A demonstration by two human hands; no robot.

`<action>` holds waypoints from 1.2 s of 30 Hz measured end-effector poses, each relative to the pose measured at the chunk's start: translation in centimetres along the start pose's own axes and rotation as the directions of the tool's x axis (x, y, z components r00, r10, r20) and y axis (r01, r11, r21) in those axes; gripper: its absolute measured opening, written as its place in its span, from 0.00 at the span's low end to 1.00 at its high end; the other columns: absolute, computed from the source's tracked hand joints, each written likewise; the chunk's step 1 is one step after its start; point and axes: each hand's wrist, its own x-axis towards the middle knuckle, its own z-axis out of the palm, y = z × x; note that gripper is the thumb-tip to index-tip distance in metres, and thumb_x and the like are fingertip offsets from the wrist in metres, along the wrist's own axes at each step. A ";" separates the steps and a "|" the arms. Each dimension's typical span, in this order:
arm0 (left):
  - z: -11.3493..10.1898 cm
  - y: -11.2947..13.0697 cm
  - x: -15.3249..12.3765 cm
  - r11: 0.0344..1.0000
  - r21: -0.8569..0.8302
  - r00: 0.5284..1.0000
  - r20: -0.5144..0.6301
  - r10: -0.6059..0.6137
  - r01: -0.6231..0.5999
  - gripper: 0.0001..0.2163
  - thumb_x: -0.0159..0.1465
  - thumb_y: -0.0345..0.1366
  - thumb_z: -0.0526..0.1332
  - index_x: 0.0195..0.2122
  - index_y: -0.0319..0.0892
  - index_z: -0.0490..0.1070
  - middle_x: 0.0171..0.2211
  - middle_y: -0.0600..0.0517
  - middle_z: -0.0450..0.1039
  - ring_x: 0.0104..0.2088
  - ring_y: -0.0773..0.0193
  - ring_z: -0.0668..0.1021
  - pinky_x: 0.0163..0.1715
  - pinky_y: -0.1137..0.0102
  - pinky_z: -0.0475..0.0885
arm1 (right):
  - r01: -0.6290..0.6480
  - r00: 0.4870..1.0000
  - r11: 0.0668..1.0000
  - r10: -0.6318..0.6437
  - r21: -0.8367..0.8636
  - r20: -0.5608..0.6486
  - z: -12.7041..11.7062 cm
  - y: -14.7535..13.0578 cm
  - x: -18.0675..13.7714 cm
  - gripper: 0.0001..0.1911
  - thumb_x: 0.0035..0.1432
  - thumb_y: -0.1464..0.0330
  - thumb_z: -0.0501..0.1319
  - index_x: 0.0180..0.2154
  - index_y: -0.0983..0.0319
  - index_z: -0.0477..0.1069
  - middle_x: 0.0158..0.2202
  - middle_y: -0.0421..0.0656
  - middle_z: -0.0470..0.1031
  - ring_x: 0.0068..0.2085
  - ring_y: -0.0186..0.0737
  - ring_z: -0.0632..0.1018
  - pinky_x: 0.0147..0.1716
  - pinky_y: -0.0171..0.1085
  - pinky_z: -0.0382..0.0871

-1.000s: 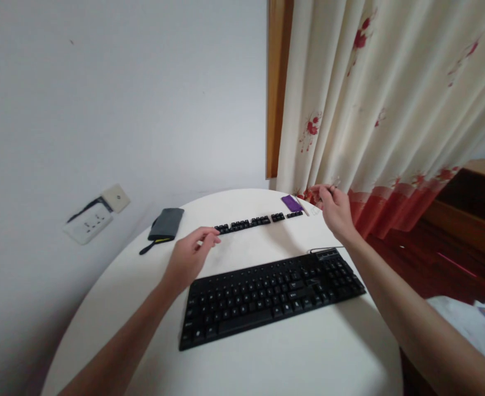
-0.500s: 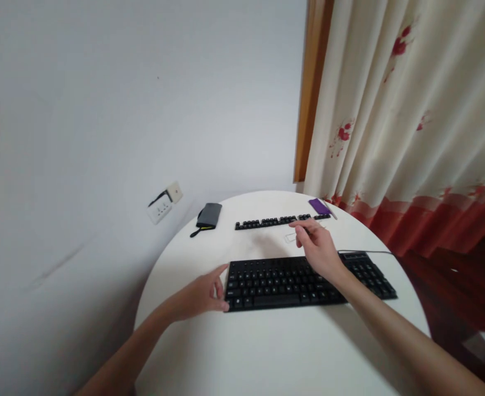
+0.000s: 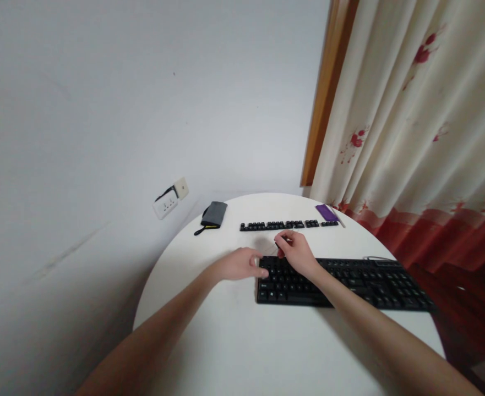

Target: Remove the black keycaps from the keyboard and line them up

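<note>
One rectangular black plastic keyboard (image 3: pixel 361 279) is set on a round white desk (image 3: pixel 250 341), its 10 o'clock corner touched by the left hand (image 3: pixel 242 264), grip spread. One small dark object (image 3: pixel 277 245) is pinched by the right hand (image 3: pixel 297 252); one black keycap row (image 3: pixel 275 226) is aligned at its 12 o'clock.

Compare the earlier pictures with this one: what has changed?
The keyboard has slid right. The left hand has moved right, onto its left end; the right hand has swung left, above that end. The loose keys, grey pouch and purple item stayed put.
</note>
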 end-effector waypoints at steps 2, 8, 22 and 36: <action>-1.5 0.1 2.2 0.998 0.043 0.985 -0.167 0.041 -0.035 0.16 0.59 0.48 0.63 0.35 0.38 0.76 0.25 0.51 0.74 0.26 0.62 0.74 0.27 0.71 0.64 | 0.032 0.997 0.999 -0.035 -0.040 -0.069 0.6 0.7 0.8 0.13 0.58 0.58 0.59 0.29 0.62 0.70 0.20 0.37 0.68 0.22 0.36 0.70 0.23 0.34 0.63; -0.5 -0.8 3.4 0.993 0.015 0.965 -0.231 0.121 -0.121 0.14 0.67 0.42 0.55 0.32 0.38 0.74 0.25 0.53 0.71 0.27 0.65 0.71 0.29 0.72 0.63 | 0.004 0.997 1.000 -0.006 -0.028 -0.080 1.3 2.3 0.1 0.12 0.58 0.60 0.58 0.26 0.60 0.69 0.18 0.36 0.65 0.21 0.35 0.67 0.22 0.34 0.61; 0.7 -2.8 3.2 0.990 0.014 0.988 -0.068 0.141 -0.140 0.17 0.68 0.40 0.54 0.24 0.39 0.70 0.21 0.56 0.65 0.25 0.67 0.67 0.25 0.73 0.58 | -0.096 0.994 0.993 0.099 0.063 -0.050 1.0 2.8 -1.2 0.10 0.59 0.60 0.61 0.32 0.60 0.71 0.19 0.35 0.67 0.21 0.34 0.69 0.22 0.33 0.61; 1.2 -2.7 3.0 0.947 -0.322 0.998 0.050 0.041 -0.023 0.11 0.62 0.36 0.59 0.39 0.36 0.77 0.23 0.54 0.70 0.23 0.69 0.69 0.24 0.75 0.63 | -0.161 0.987 0.987 0.162 0.009 -0.023 1.5 0.7 -4.8 0.15 0.61 0.58 0.60 0.28 0.61 0.67 0.18 0.36 0.69 0.16 0.31 0.67 0.15 0.30 0.58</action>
